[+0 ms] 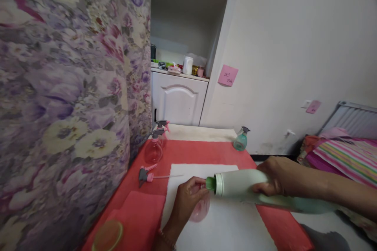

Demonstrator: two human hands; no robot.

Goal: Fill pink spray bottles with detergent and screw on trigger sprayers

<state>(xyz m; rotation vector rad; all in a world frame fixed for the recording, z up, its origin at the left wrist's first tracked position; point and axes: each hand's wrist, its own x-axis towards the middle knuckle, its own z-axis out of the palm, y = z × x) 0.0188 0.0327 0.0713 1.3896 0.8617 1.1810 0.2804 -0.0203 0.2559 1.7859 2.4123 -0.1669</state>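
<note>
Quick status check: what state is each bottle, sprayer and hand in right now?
large pale green bottle: tipped on its side, cap off, green spout at the pink bottle
small pink bottle: sprayer removed
loose sprayer head: lying on the red cloth
left hand: gripping the pink bottle
right hand: gripping the green bottle

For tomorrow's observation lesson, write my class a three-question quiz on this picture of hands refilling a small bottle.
1. True or false: the big pale green bottle is tipped on its side.
2. What does the left hand hold? A a pink bottle, B a cup, C a sponge.
3. What colour is the spray bottle standing by the wall?

Key:
1. True; the right hand holds it, green spout towards the small pink bottle.
2. A.
3. Teal green.
</note>
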